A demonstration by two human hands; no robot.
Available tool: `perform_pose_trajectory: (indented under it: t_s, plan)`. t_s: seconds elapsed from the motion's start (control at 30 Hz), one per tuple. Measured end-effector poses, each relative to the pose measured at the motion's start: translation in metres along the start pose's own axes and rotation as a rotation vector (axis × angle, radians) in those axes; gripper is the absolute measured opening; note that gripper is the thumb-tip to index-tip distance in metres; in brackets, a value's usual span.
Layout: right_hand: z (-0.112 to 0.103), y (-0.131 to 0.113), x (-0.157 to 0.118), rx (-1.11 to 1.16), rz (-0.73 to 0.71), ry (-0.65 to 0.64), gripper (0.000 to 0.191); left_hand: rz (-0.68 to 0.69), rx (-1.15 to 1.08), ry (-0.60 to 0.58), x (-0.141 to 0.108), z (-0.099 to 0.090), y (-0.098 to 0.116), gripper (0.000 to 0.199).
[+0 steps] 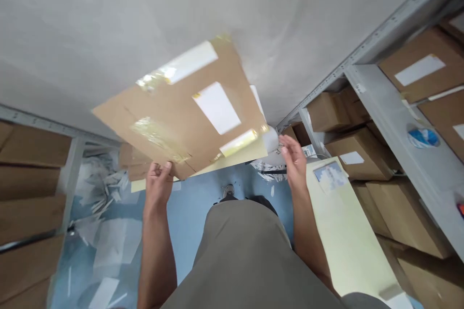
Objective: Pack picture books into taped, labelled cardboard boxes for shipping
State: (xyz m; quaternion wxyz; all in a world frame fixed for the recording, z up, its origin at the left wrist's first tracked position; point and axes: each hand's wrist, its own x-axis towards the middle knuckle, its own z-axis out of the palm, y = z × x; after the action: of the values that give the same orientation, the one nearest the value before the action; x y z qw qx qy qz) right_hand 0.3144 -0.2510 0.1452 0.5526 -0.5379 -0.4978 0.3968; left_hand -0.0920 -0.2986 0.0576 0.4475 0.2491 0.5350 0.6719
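Note:
A flat brown cardboard piece (174,116) with white labels and shiny yellowish tape hangs tilted in front of me. My left hand (159,183) grips its lower left edge, fingers closed. At its lower right corner is my right hand (293,154), fingers bent around a whitish rounded item (270,140), perhaps a tape roll, blurred by motion. Under the cardboard, part of a pale yellow surface (235,158) shows.
Shelves with cardboard boxes (357,152) stand at the right, more boxes (29,174) at the left. A pale yellow table (344,231) lies right of me. Papers and plastic (116,241) litter the blue floor. A blue tape roll (423,137) sits on a shelf.

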Motion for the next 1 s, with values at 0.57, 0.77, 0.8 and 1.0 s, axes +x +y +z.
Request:
perform_pose_trajectory:
  t_s: [0.57,0.77,0.8,1.0]
  plan:
    - [-0.305,0.086,-0.3,-0.198,0.245,0.894,0.031,-0.298,0.406,-1.224,-0.171,0.372,-0.155,0.048]
    - [-0.395,0.124,-0.386,-0.36,0.376,1.112,0.028,-0.273,0.547,-1.335,-0.304,0.449,-0.235,0.03]
    - [-0.41,0.13,-0.396,-0.349,0.385,1.149,0.029,-0.261,0.552,-1.364,-0.323,0.461,-0.246,0.03]
    - [-0.479,0.155,-0.434,-0.247,0.407,1.247,0.038,-0.236,0.55,-1.49,-0.404,0.52,-0.299,0.042]
